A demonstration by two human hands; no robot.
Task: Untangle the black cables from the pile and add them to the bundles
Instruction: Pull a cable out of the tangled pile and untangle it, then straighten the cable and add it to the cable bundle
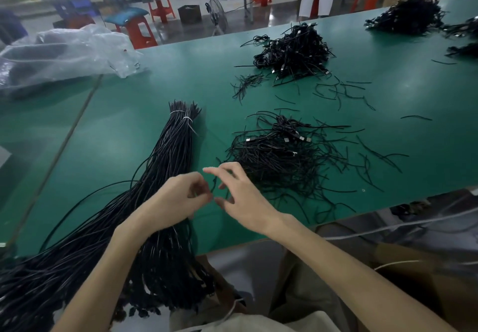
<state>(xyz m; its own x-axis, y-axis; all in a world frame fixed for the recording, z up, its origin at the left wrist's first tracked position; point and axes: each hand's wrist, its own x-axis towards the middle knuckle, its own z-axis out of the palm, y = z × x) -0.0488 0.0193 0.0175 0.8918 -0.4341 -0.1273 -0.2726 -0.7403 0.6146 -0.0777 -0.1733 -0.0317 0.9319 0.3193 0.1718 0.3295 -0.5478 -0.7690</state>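
The big green surface [124,150] fills most of what you see. On your left, the long bundles [168,166] of black cables lie on it and hang off the near edge, right under your left arm. A crinkly clear plastic bag [64,52] sits far off on the left. The tangled pile [279,161] is just to the right of your hands, a second pile [294,52] lies behind it, and a third pile [408,16] sits far back on the right. Your left hand [178,199] has its fingers curled and pinches one thin cable [214,183]. Your right hand [245,202] is loose with its fingers spread, right beside that cable; I cannot tell if it touches. Small white ties [186,119] wrap the bundles near their far tips.
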